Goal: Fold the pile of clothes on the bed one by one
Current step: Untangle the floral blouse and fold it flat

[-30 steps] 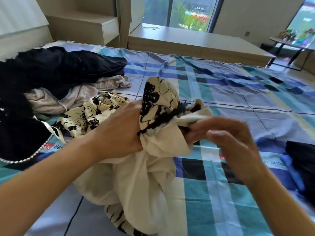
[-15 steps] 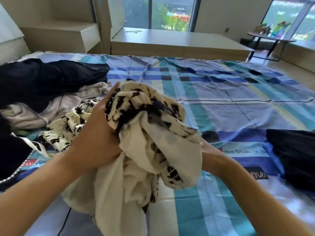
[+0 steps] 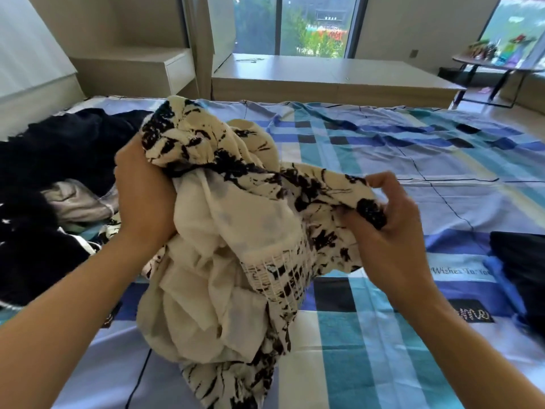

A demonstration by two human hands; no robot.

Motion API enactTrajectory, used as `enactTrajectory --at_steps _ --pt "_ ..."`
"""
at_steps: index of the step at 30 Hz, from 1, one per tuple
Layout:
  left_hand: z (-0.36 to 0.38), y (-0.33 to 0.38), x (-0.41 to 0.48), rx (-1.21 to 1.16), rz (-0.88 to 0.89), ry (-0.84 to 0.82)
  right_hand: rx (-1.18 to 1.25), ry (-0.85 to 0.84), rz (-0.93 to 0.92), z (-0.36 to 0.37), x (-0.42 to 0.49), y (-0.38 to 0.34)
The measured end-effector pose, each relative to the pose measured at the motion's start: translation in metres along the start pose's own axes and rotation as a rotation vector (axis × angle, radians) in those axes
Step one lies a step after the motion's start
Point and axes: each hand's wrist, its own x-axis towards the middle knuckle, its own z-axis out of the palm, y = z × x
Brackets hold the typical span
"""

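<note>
Left grip [image 3: 143,199], right grip [image 3: 393,234]: garment [image 3: 236,228] bunched between.

My left forearm [image 3: 73,296] comes in from the lower left corner and my right forearm [image 3: 477,349] from the lower right, both bare and angled toward the middle. My left hand [image 3: 144,196] is the higher of the two. Its back faces me, the wrist is bent a little, and the fingers are wrapped out of sight round a bunched part of the cream and black garment [image 3: 236,231]. My right hand [image 3: 392,231] sits slightly lower and off to the right, with its thumb and curled fingers [image 3: 382,181] pinching another bunch of the same cloth. The two hands are apart, with cloth between them.
</note>
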Motion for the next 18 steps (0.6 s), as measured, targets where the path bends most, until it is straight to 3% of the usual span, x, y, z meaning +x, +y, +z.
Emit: enactTrajectory --at_steps 3,8,10,13,16,18 --pt "0.0 -0.011 0.002 -0.038 -0.09 0.002 -0.087 0.091 -0.009 -0.008 0.005 0.011" --pt "0.003 -0.018 -0.008 -0.403 -0.33 -0.005 -0.34 0.104 -0.023 -0.01 0.005 0.033" --pt "0.002 -0.009 -0.008 -0.447 -0.317 -0.026 -0.322 -0.114 -0.101 -0.002 0.0 0.031" --pt "0.003 0.008 -0.012 -0.524 -0.244 -0.07 -0.382 -0.509 -0.063 0.023 -0.016 0.036" --pt "0.004 0.026 -0.018 -0.556 -0.163 -0.131 -0.506 -0.542 0.046 0.046 -0.028 0.052" --pt "0.006 0.031 -0.021 -0.504 -0.091 -0.176 -0.403 -0.516 0.134 0.054 -0.026 0.056"
